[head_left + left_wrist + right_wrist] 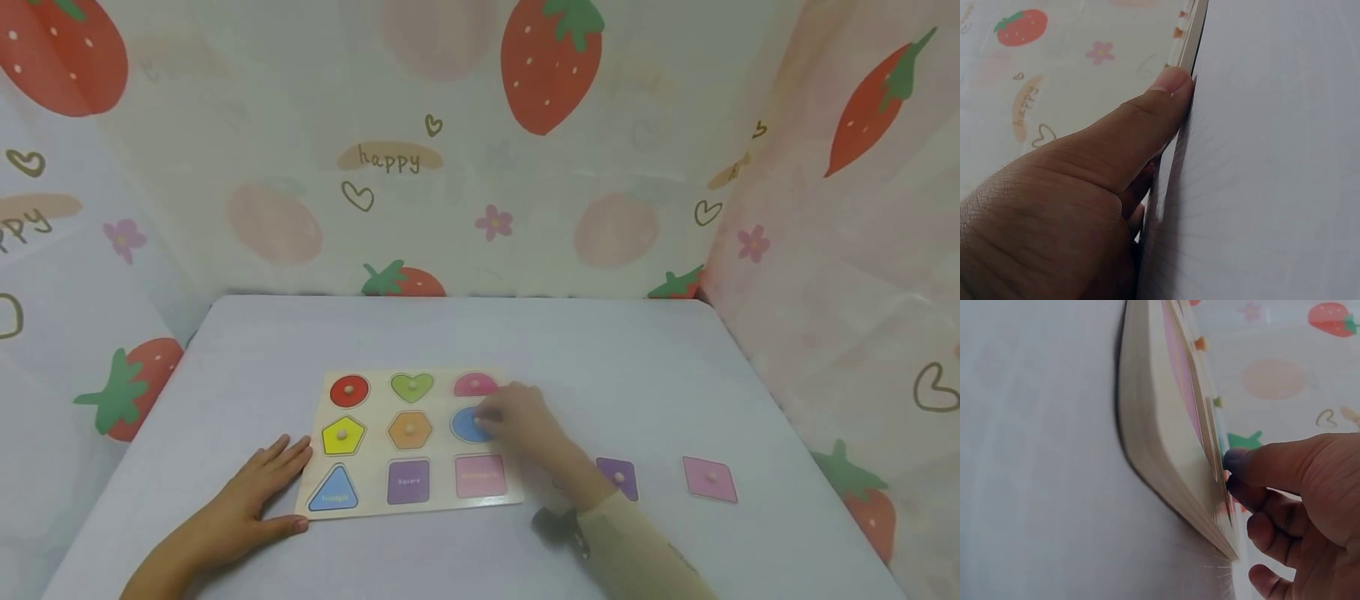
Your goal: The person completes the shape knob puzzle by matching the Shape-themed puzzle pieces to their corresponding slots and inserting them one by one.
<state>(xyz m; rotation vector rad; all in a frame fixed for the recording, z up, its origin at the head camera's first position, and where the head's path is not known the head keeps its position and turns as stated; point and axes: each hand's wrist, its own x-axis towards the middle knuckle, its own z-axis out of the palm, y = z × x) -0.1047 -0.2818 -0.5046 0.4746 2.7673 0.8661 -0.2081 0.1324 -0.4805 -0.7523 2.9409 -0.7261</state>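
A wooden shape puzzle board lies flat on the white table. My left hand rests on the table at its left side, fingers extended, fingertips and thumb against the edge; in the left wrist view the thumb touches that edge. With thumb and index finger, my right hand pinches the blue oval piece by its knob, at the oval spot in the middle row. Whether the oval lies fully flush is hard to tell. In the right wrist view, the right hand has its other fingers loosely curled.
Knobbed red circle, green heart, pink semicircle, yellow pentagon and orange hexagon sit in the board. The bottom row shows printed words. A purple square and pink rectangle lie to the right.
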